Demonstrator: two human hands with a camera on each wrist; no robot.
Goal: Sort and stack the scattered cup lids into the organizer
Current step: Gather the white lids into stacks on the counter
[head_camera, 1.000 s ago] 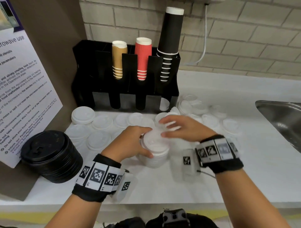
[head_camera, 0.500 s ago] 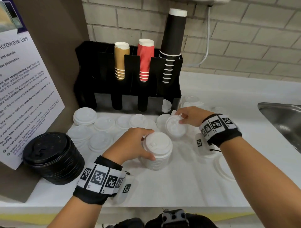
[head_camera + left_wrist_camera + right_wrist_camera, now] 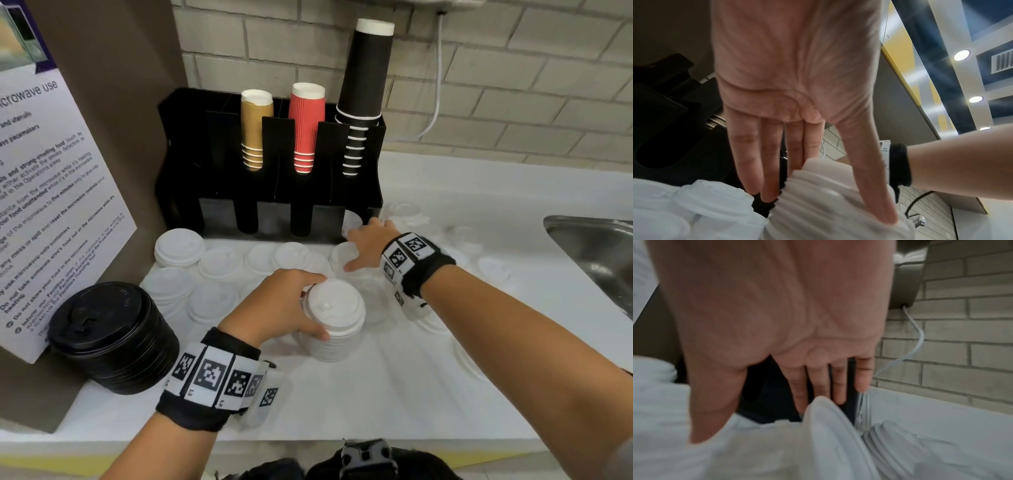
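Note:
A tall stack of white lids (image 3: 337,329) stands on the white counter, and my left hand (image 3: 310,310) grips its side with thumb and fingers; the same stack (image 3: 828,203) fills the bottom of the left wrist view. My right hand (image 3: 356,250) reaches to the loose white lids by the right front corner of the black organizer (image 3: 212,161). Its fingers are straight and spread. In the right wrist view a tilted white lid (image 3: 830,434) leans against its fingertips (image 3: 838,395). More white lids (image 3: 219,263) lie scattered before the organizer.
A stack of black lids (image 3: 109,335) stands at front left beside a notice board (image 3: 51,192). Brown, red and black cup stacks (image 3: 306,126) fill the organizer's slots. A steel sink (image 3: 596,250) is at right. Clear lids (image 3: 493,270) lie between the hand and the sink.
My right hand left the top of the held stack and moved back and right to the loose lids by the organizer. My left hand kept its grip on the stack.

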